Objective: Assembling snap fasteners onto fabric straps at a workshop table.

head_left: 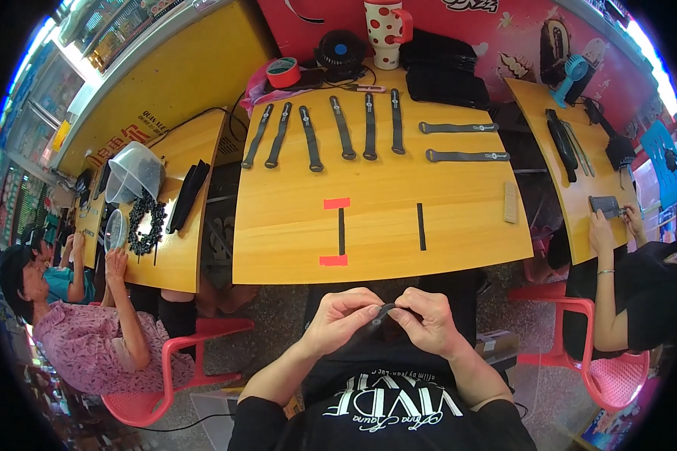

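Observation:
Over my lap, just off the near table edge, my left hand [342, 319] and my right hand [430, 319] pinch a dark strap [384, 310] between thumbs and fingers. Most of it is hidden by the fingers. Several grey straps with a loop at one end lie on the table: a row of upright ones, including a middle strap [341, 128], and two sideways straps [466, 156] at the right. Nearer me, a thin black strip [342, 231] runs between two red tape pieces [334, 261]. Another black strip [421, 227] lies to its right.
On the wooden table [278, 225] stand a spotted cup [384, 37], a small black fan [341, 49], a red tape roll [283, 72] and stacked black pouches [447, 86]. A pale strip [510, 203] lies at right. People work at side tables, seated on pink chairs [572, 316].

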The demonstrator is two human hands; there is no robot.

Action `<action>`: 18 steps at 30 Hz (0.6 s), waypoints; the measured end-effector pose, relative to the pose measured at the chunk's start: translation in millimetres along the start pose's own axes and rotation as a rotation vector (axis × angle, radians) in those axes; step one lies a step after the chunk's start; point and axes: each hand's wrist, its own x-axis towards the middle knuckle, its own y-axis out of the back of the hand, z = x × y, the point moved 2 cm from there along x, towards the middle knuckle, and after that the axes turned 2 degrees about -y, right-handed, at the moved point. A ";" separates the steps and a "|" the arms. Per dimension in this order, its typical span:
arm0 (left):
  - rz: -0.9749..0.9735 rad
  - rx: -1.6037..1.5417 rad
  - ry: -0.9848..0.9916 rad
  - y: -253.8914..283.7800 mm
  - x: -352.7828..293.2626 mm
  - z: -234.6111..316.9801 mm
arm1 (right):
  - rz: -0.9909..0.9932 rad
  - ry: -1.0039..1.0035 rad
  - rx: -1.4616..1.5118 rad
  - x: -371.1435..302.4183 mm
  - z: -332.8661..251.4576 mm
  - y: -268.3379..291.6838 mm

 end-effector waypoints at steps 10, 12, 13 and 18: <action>-0.180 -0.112 0.111 6.9 5.2 3.9 | -0.118 -0.049 0.146 0.8 -0.2 2.4; -0.128 -0.122 0.114 3.5 3.4 0.5 | -0.132 -0.033 0.147 1.0 0.5 1.8; -0.077 -0.132 0.117 1.7 2.4 -1.8 | -0.115 0.015 0.105 0.8 1.7 1.8; -0.005 -0.214 0.066 -5.4 -0.4 -11.9 | 0.034 0.271 -0.070 -4.8 2.0 -4.9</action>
